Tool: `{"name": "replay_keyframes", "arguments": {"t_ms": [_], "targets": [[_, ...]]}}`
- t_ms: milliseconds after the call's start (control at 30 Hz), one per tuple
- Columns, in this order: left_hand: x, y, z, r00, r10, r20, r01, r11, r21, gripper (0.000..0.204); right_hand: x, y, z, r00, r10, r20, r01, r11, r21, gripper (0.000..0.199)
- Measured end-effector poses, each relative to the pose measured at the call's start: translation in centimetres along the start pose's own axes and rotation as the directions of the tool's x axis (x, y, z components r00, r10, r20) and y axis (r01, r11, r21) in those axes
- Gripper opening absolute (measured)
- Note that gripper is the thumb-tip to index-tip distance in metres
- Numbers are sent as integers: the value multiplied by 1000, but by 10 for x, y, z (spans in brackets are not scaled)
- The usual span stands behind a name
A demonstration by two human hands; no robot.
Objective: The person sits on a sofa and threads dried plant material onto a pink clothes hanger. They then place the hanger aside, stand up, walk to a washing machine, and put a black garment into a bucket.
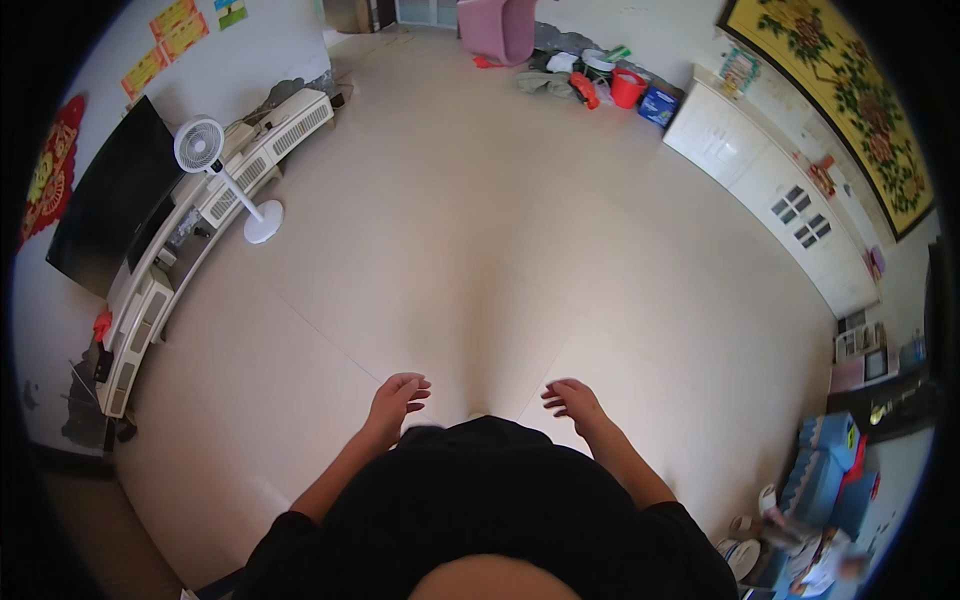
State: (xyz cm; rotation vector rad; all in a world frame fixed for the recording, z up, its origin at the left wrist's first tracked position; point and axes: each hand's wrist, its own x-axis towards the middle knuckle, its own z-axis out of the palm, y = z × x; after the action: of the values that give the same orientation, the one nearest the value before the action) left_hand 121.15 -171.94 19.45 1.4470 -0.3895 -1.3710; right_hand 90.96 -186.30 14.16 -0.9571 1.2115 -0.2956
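Observation:
My left hand (398, 403) hangs in the air in front of my body, its fingers loosely curved and apart, holding nothing. Opposite it, my right hand (575, 401) is also raised with fingers spread and no object in it. A gap of bare air separates the two hands, and the pale tiled floor (480, 250) lies beneath them. Neither hand touches anything. Short black sleeves end above both bare forearms.
A white standing fan (201, 145) is beside a long white TV cabinet (225, 200) and a black television (120, 200) at left. White cupboards (760, 180) line the right wall. A pink chair (498, 30) and red bucket (627, 88) stand far off. Someone sits (815, 560) lower right.

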Motion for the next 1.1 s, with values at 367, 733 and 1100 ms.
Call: {"name": "replay_keyframes", "arguments": {"t_ms": [367, 733, 1100], "targets": [[318, 131, -40, 954, 35, -299, -35, 999, 5, 17, 291, -237, 2, 986, -51, 157, 78, 981, -175, 29], [656, 389, 70, 997, 48, 66, -53, 996, 74, 20, 504, -459, -88, 993, -35, -115, 37, 999, 13, 27], [913, 533, 98, 992, 48, -114, -50, 999, -16, 41, 831, -762, -146, 999, -24, 40, 32, 978, -204, 28]]}}
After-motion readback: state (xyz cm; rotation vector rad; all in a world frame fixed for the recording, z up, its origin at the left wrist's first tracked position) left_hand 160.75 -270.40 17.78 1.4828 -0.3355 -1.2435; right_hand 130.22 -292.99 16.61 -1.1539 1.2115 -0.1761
